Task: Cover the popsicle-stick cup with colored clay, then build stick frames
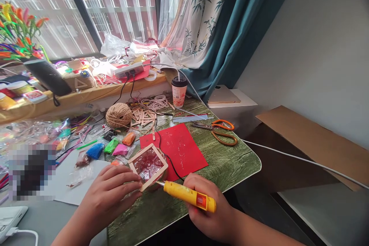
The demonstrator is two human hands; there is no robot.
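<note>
My left hand point(115, 186) grips the near left side of a square wooden stick frame point(154, 150) fixed around a clear plastic piece point(148, 164), which looks like a bottle base. My right hand point(209, 211) is wrapped around a yellow hot glue gun point(181, 193). Its metal nozzle points left and meets, or nearly meets, the frame's near right edge; whether it touches I cannot tell. Behind the frame, a red sheet point(184, 150) with dried glue marks lies on the green wood-patterned table mat point(242, 165). The gun's black cord runs over the sheet.
Orange-handled scissors point(221, 130) lie right of the red sheet. Behind are a twine ball point(118, 115), wooden sticks point(142, 117) and a lidded paper cup point(179, 92). Several coloured clay packets point(112, 146) sit at left. A power strip point(129, 70) rests on the windowsill.
</note>
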